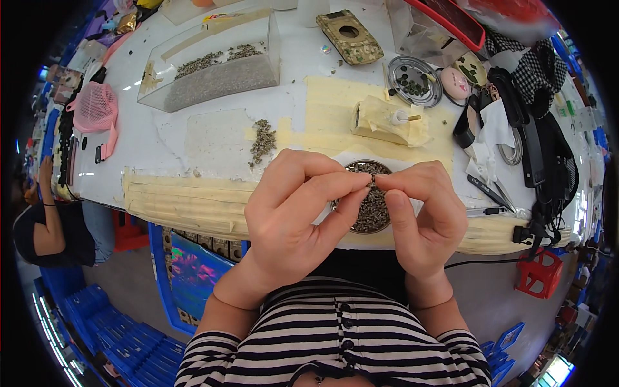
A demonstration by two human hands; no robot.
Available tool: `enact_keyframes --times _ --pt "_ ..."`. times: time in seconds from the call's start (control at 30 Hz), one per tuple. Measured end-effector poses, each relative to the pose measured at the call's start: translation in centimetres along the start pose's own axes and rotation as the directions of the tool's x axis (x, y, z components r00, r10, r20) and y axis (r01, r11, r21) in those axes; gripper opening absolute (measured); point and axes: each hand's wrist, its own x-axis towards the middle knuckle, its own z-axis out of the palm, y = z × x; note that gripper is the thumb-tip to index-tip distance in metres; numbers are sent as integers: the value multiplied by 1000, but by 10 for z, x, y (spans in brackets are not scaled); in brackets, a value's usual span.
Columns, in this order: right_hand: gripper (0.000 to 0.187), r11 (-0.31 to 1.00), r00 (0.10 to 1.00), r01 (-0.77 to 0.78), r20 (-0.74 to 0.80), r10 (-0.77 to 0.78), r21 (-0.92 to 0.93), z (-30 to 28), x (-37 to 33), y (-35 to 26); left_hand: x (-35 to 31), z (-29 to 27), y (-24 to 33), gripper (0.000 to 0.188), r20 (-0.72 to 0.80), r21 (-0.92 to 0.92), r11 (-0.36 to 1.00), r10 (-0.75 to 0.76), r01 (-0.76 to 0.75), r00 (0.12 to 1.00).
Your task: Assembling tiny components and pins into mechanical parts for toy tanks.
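Parts [372, 215], tiny, metallic, grey-brown, loosely heaped

Looks like a small-parts workshop, with a white workbench [164, 138] edged in yellowish tape [184, 203], a clear bin [219, 90] and a loose heap of tiny metallic-looking pieces [263, 143], slim hand tools [483, 187], stacked blue trays [126, 335] on the floor [255, 342], a red stool [540, 274], another person [55, 235] off left.

The tabletop [151, 145] I saw was white, its near edge banded with pale-yellow tape [187, 201]. Small parts [371, 216] near that edge were grey-brown. At the tabletop's far side, a case [361, 51] wore tan-and-olive camouflage; at its left lay pink mesh [95, 106], at its right black-and-white gingham cloth [538, 74]. Before it, the shirt [380, 338] was black-and-white striped.
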Motion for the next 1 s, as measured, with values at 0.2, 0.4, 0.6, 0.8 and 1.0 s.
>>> enact_keyframes --times 0.2,0.4,0.6,0.8,1.0 --pt "14 981 993 33 -102 -53 -191 -13 6 3 4 4 -3 20 17 31 1000 -1 0 1000" --pt "17 866 991 106 -18 -131 -489 -31 38 2 9 11 -9 22 -24 45 999 -21 22 999" --pt "16 945 995 83 77 -62 -317 -20 34 -6 10 10 -11 21 -43 -5 996 -87 87 995" --pt "13 994 982 -22 182 41 -105 -8 23 1 11 10 -12 23 -31 -20 999 -27 26 999" --pt "7 973 952 -209 250 179 101 -13 21 2 12 12 -10 26 -24 -23 994 105 -105 994"
